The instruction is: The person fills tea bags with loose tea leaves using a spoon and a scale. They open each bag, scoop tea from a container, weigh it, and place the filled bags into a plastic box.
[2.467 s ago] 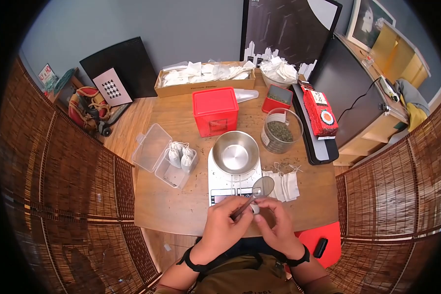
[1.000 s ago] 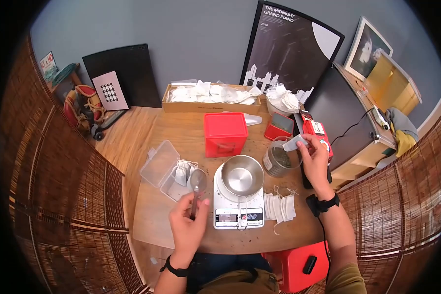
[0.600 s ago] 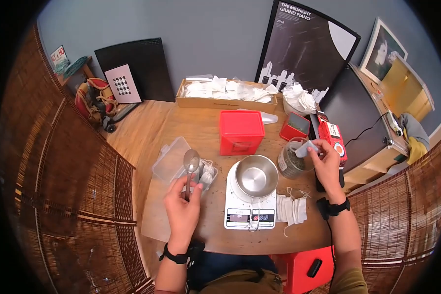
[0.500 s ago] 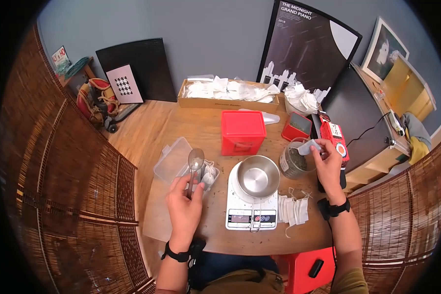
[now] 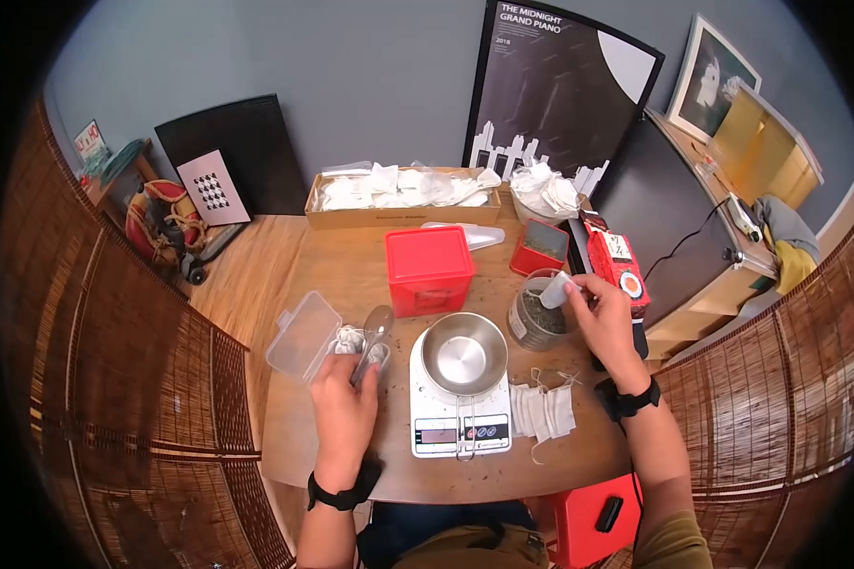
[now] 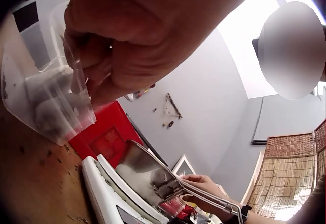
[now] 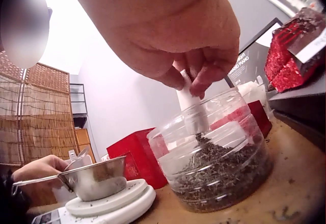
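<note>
My left hand (image 5: 344, 403) holds a spoon (image 5: 379, 321) upright, its bowl above the fingertips. In the left wrist view, those fingers reach down into a clear plastic box (image 6: 15, 109), right at the filled white cloth bags (image 6: 51, 81) inside. My right hand (image 5: 602, 327) pinches a small white scoop (image 7: 191, 109) between thumb and fingers. Its lower end dips into the clear round jar (image 7: 162, 147), at the heap of dried crumbled leaves (image 7: 219, 170). Between the hands, a steel pan (image 5: 464, 356) with a wire handle sits on a white digital scale (image 5: 427, 412).
Flat white drawstring bags (image 5: 546, 412) lie right of the scale. Behind stand a red lidded canister (image 5: 430, 270), a red tin (image 5: 540, 248), a carton of white pouches (image 5: 399, 218) and a red packet (image 5: 619, 261) on a black case. Leaf crumbs dot the table.
From together before the scale, my hands have parted: the left brought the spoon to the plastic box and reached in, the right went to the jar and tilted the scoop further down.
</note>
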Demonstrator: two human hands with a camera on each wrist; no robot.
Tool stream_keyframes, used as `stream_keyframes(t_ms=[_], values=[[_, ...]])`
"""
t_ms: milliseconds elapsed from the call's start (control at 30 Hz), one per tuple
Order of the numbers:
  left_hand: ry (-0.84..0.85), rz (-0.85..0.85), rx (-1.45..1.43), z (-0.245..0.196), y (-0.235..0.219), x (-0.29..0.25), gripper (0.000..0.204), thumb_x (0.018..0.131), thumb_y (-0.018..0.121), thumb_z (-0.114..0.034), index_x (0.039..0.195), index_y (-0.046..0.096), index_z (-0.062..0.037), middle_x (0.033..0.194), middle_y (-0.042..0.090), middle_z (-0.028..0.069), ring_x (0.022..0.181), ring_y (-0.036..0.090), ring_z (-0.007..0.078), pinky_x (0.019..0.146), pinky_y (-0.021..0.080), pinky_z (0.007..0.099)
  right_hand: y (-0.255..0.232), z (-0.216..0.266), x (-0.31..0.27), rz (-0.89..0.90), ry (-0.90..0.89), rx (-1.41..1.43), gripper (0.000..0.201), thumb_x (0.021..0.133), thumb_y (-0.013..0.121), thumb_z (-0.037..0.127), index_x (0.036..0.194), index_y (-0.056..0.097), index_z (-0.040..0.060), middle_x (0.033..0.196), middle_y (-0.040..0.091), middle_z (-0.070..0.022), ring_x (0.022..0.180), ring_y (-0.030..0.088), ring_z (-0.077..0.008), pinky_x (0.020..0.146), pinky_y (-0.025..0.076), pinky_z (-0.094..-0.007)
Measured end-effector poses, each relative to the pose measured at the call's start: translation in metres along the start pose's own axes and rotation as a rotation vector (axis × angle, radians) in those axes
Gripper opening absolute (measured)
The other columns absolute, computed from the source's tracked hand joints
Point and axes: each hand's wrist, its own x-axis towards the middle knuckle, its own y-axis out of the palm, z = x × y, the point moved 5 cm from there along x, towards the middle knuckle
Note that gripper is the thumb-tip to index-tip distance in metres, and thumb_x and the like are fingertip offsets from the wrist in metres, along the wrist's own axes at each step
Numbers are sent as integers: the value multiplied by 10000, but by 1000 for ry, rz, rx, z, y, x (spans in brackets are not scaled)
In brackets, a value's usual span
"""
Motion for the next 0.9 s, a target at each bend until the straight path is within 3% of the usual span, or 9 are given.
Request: stream_keyframes(t_ms=[67, 167, 267, 333, 500, 567, 633, 700, 900], values=[[14, -3, 10, 1, 1, -1, 131, 917, 770, -23, 990, 747, 84, 948, 710, 240, 747, 686, 409, 668, 534, 468, -4, 6, -1, -13, -31, -26, 168, 986, 770, 134, 1033, 784, -27, 675, 644, -100, 580, 562, -154, 572, 452, -333], [33, -25, 5, 2, 3, 1, 127, 897, 778, -15, 969, 736, 81, 896, 702, 212, 685, 642, 343, 657, 505, 440, -9, 10, 0, -43, -13, -25, 162, 988, 769, 135, 1028, 786, -22, 669, 629, -67, 585, 543, -129, 569, 440, -316], [97, -46, -1, -1, 2, 1, 111, 911, 753, -13, 956, 726, 86, 886, 696, 219, 685, 636, 363, 655, 500, 446, -13, 7, -3, -170, -20, 37, 153, 990, 766, 129, 1025, 785, -18, 673, 613, -33, 597, 520, -92, 567, 421, -293], [66, -6, 16, -1, 0, 1, 118, 937, 709, -5, 985, 720, 103, 944, 697, 261, 748, 672, 441, 674, 530, 486, -10, 2, -1, -151, -17, 58, 145, 991, 765, 125, 1023, 785, -14, 671, 600, -18, 600, 510, -80, 565, 410, -285], [59, -25, 28, 3, -4, -3, 132, 945, 698, -14, 1014, 700, 100, 940, 688, 258, 732, 660, 431, 661, 518, 480, -10, -2, -6, -100, 27, 46, 130, 990, 763, 116, 1030, 787, -6, 666, 571, 6, 599, 480, -62, 559, 383, -273], [65, -49, 28, 0, -6, -3, 134, 948, 699, -18, 1018, 694, 96, 937, 684, 254, 718, 653, 420, 651, 511, 473, -12, -4, -8, -223, 30, 97, 128, 985, 769, 114, 1031, 787, -4, 663, 559, 13, 596, 464, -61, 558, 375, -269], [47, -119, -12, -6, -14, -5, 147, 940, 739, -48, 975, 693, 87, 857, 668, 202, 626, 587, 271, 599, 464, 405, -8, -11, -5, -166, 38, 108, 127, 984, 770, 113, 1031, 786, -5, 662, 554, 15, 596, 459, -61, 559, 374, -269], [44, -136, -28, -5, -16, -7, 142, 939, 741, -44, 971, 690, 85, 855, 663, 185, 626, 577, 245, 596, 458, 389, -8, -13, -8, -116, 51, 113, 126, 983, 771, 111, 1031, 784, -5, 661, 549, 17, 595, 453, -60, 559, 373, -268], [8, -177, -95, -14, -26, -12, 115, 947, 748, -30, 963, 692, 69, 861, 655, 118, 635, 538, 151, 581, 431, 319, -10, 3, -8, -201, -6, 99, 126, 976, 772, 104, 1028, 780, -12, 663, 555, 8, 608, 467, -64, 561, 383, -278]])
